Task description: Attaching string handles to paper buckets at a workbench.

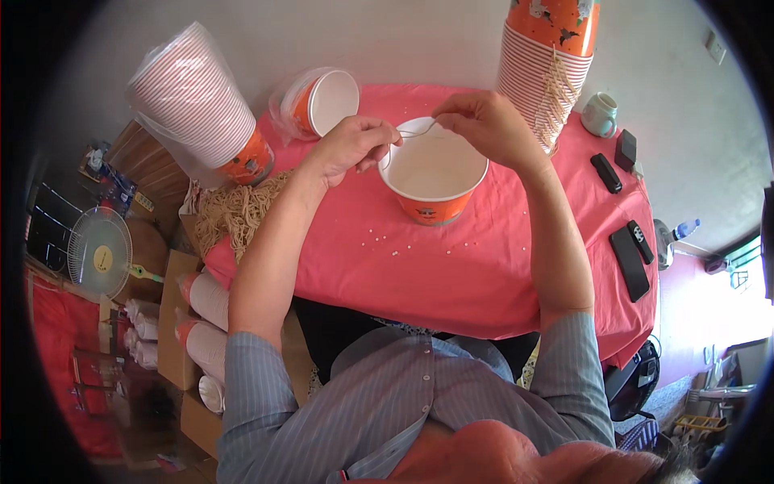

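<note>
An orange paper bucket with a white rim and pale inside stands upright on the pink-covered table. Over its far rim, a thin beige cord runs between my two hands. My left hand pinches one part of it at the bucket's left side, with a strand hanging beside the rim. The fingertips of my right hand close on the cord above the far right of the rim. Whether the cord passes through the bucket wall I cannot tell.
Left lies a heap of beige cords near a plastic-wrapped bucket stack. A bucket rests tilted at the back. A tall stack draped with cords stands right, near a mug and a phone. White bits dot the cloth.
</note>
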Action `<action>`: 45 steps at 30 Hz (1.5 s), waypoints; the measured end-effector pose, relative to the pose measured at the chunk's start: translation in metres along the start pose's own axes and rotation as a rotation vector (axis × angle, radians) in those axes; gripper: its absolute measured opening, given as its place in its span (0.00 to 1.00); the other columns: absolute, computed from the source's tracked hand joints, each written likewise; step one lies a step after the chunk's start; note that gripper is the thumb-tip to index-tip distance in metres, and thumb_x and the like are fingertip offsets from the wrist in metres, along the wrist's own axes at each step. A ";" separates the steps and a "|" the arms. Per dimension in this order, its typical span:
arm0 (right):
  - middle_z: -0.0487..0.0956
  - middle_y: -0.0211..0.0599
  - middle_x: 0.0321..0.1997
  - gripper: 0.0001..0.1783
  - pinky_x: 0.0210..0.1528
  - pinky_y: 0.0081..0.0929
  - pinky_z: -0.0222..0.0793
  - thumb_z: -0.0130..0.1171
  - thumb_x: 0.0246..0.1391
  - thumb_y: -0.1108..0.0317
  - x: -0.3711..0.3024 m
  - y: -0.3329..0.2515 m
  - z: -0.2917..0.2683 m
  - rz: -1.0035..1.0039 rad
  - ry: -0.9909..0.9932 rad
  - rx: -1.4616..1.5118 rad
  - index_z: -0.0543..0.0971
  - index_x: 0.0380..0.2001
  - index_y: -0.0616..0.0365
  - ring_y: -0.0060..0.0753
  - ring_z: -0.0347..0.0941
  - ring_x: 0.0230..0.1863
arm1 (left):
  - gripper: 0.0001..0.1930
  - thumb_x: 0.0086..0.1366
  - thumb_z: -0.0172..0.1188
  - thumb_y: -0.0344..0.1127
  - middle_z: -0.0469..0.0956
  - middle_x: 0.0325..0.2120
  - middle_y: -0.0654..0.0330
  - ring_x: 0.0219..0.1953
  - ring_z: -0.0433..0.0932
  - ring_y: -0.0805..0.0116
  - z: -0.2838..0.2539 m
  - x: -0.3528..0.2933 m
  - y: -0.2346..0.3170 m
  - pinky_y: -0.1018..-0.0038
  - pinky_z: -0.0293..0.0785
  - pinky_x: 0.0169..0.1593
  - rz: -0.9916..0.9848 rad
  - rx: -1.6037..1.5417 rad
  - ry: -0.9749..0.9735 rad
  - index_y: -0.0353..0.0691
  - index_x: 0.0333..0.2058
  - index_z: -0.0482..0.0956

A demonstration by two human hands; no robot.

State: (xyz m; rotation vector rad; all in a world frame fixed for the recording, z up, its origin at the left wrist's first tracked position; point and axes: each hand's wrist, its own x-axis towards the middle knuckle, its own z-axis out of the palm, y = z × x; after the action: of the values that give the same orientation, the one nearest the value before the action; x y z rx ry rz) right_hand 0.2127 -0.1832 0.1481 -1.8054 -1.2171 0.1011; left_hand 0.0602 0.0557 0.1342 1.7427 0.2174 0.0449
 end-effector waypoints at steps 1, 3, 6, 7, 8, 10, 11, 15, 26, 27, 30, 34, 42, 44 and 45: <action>0.90 0.36 0.36 0.12 0.46 0.29 0.81 0.66 0.69 0.67 0.000 -0.001 0.001 0.004 -0.009 0.001 0.91 0.46 0.63 0.25 0.86 0.38 | 0.13 0.75 0.66 0.42 0.75 0.21 0.71 0.19 0.67 0.83 -0.001 0.000 -0.001 0.79 0.59 0.23 -0.003 -0.010 -0.009 0.36 0.39 0.88; 0.90 0.39 0.36 0.12 0.45 0.31 0.82 0.67 0.67 0.67 0.001 -0.010 0.002 0.023 0.026 -0.134 0.91 0.46 0.62 0.27 0.86 0.37 | 0.13 0.75 0.66 0.42 0.74 0.21 0.71 0.19 0.67 0.83 -0.003 0.000 0.000 0.79 0.59 0.23 -0.012 -0.027 -0.015 0.36 0.40 0.88; 0.91 0.41 0.35 0.12 0.44 0.33 0.82 0.69 0.65 0.65 -0.004 -0.017 0.003 -0.028 0.071 -0.186 0.91 0.45 0.60 0.31 0.87 0.37 | 0.14 0.75 0.67 0.44 0.72 0.21 0.72 0.19 0.66 0.83 -0.007 0.000 0.001 0.80 0.59 0.22 -0.031 -0.046 -0.034 0.36 0.41 0.86; 0.91 0.41 0.35 0.12 0.44 0.33 0.82 0.69 0.65 0.65 -0.004 -0.017 0.004 -0.028 0.064 -0.186 0.91 0.45 0.60 0.31 0.87 0.37 | 0.14 0.75 0.67 0.44 0.72 0.21 0.72 0.19 0.66 0.83 -0.009 0.000 0.000 0.80 0.59 0.22 -0.039 -0.051 -0.048 0.36 0.41 0.86; 0.91 0.42 0.35 0.13 0.44 0.38 0.83 0.70 0.63 0.61 -0.005 -0.018 0.006 -0.040 0.020 -0.229 0.93 0.44 0.56 0.39 0.88 0.37 | 0.14 0.75 0.67 0.44 0.72 0.21 0.72 0.19 0.66 0.83 -0.008 0.000 0.000 0.81 0.59 0.22 -0.048 -0.055 -0.065 0.36 0.41 0.86; 0.91 0.42 0.35 0.15 0.45 0.45 0.84 0.71 0.60 0.53 -0.007 -0.022 0.015 -0.002 -0.037 -0.303 0.94 0.42 0.51 0.47 0.89 0.38 | 0.14 0.76 0.66 0.44 0.72 0.21 0.72 0.19 0.65 0.83 -0.006 0.000 0.001 0.81 0.59 0.23 -0.049 -0.052 -0.049 0.36 0.41 0.86; 0.91 0.41 0.35 0.16 0.45 0.45 0.84 0.72 0.60 0.51 -0.007 -0.027 0.026 0.049 -0.050 -0.334 0.94 0.41 0.50 0.48 0.89 0.38 | 0.14 0.76 0.66 0.44 0.72 0.21 0.72 0.19 0.65 0.83 -0.005 0.000 0.000 0.81 0.58 0.23 -0.049 -0.044 -0.031 0.36 0.41 0.86; 0.91 0.41 0.36 0.16 0.46 0.44 0.83 0.72 0.60 0.51 -0.004 -0.027 0.048 0.109 -0.084 -0.366 0.94 0.41 0.50 0.47 0.89 0.39 | 0.14 0.75 0.66 0.43 0.73 0.21 0.72 0.19 0.66 0.83 -0.006 0.002 -0.002 0.79 0.58 0.23 -0.043 -0.054 -0.057 0.37 0.40 0.88; 0.90 0.36 0.36 0.13 0.46 0.31 0.81 0.70 0.66 0.62 0.000 -0.014 0.006 0.103 -0.078 -0.104 0.91 0.44 0.62 0.26 0.85 0.39 | 0.13 0.75 0.66 0.42 0.75 0.22 0.71 0.20 0.66 0.82 -0.009 0.002 -0.006 0.79 0.59 0.23 -0.005 -0.036 -0.037 0.37 0.40 0.89; 0.90 0.35 0.36 0.13 0.45 0.29 0.81 0.70 0.67 0.62 0.000 -0.014 0.004 0.133 -0.060 -0.074 0.91 0.44 0.62 0.25 0.85 0.38 | 0.13 0.75 0.66 0.42 0.75 0.22 0.71 0.20 0.66 0.82 -0.008 0.002 -0.005 0.79 0.59 0.23 -0.005 -0.039 -0.039 0.37 0.40 0.89; 0.90 0.40 0.32 0.13 0.41 0.32 0.82 0.69 0.65 0.61 0.003 -0.005 0.006 0.071 0.082 -0.019 0.92 0.42 0.60 0.30 0.87 0.35 | 0.12 0.75 0.68 0.42 0.76 0.22 0.71 0.21 0.70 0.82 -0.007 0.004 -0.003 0.79 0.64 0.24 -0.011 0.003 -0.039 0.38 0.40 0.89; 0.90 0.41 0.32 0.13 0.40 0.33 0.82 0.70 0.63 0.61 0.004 -0.006 0.001 0.112 0.138 -0.026 0.92 0.41 0.61 0.31 0.87 0.34 | 0.11 0.75 0.69 0.42 0.81 0.25 0.69 0.24 0.76 0.80 -0.019 0.001 -0.009 0.78 0.70 0.26 0.004 0.089 -0.013 0.40 0.39 0.88; 0.90 0.44 0.40 0.09 0.47 0.39 0.82 0.71 0.65 0.64 -0.009 -0.016 0.031 -0.140 -0.244 -0.278 0.91 0.43 0.57 0.45 0.88 0.42 | 0.12 0.78 0.67 0.43 0.83 0.28 0.69 0.27 0.78 0.82 0.007 -0.010 -0.001 0.80 0.69 0.28 0.011 0.043 0.070 0.40 0.40 0.87; 0.90 0.42 0.41 0.07 0.48 0.44 0.82 0.69 0.62 0.67 -0.005 -0.018 0.039 -0.213 -0.153 -0.157 0.93 0.39 0.54 0.49 0.87 0.42 | 0.13 0.77 0.65 0.42 0.86 0.29 0.66 0.26 0.80 0.80 0.015 -0.014 -0.002 0.78 0.70 0.26 0.050 0.004 0.091 0.37 0.40 0.87; 0.90 0.41 0.41 0.07 0.49 0.41 0.82 0.70 0.63 0.67 -0.002 -0.013 0.041 -0.195 -0.104 -0.060 0.93 0.40 0.54 0.45 0.87 0.41 | 0.13 0.77 0.65 0.42 0.86 0.29 0.66 0.26 0.80 0.80 0.017 -0.014 -0.003 0.78 0.70 0.26 0.050 0.003 0.087 0.37 0.40 0.87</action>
State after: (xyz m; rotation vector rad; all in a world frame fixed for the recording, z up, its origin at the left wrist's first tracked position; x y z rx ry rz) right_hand 0.1818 -0.1576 0.1336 -1.7404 -1.4776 0.0482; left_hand 0.0484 0.0375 0.1300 1.7513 0.2377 0.1576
